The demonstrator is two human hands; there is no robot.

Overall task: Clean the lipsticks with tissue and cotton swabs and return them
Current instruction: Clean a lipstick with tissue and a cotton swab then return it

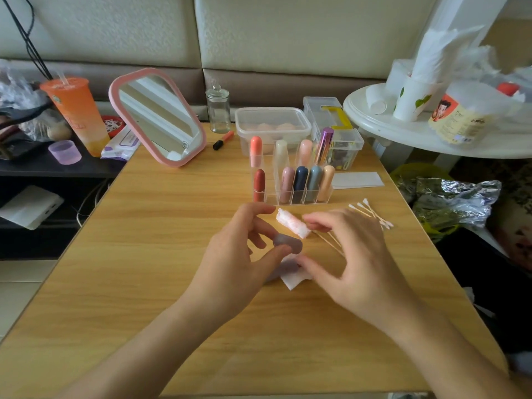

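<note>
Lipsticks (300, 180) stand capped in the clear organiser (270, 197), while one mauve lipstick (288, 243) is out, just in front of the organiser, in the left hand (241, 254). From my remote seat that piece is blurred, and I cannot tell whether it is the whole tube or only a cap. A second mauve smear lies below it on a tissue sheet (296, 279), half covered by both thumbs. The right hand (354, 254) hides the near ends of the cotton swabs (371, 213), which fan out in front of the organiser's right end. Both forearms are cut off by the bottom edge.

The left thumb and curled middle fingers pinch the mauve lipstick, with the index finger raised and apart. On the right hand, the fingers are bent and spread well away from the thumb. Their tips meet the near end of a rolled tissue (293, 226) stained pink, and the thumb reaches down to the tissue sheet. I cannot tell whether this hand grips anything.

Everything sits on a wood-grain table (172, 254). A lidded plastic box (272, 122) stands behind the organiser and a folded tissue (357, 180) lies just right of it. A pink-framed mirror (159, 116) leans to the organiser's left, with an orange cup (76, 110) beyond it. A white round table (403, 136) stands to the organiser's right, and a padded wall (288, 33) runs behind.
</note>
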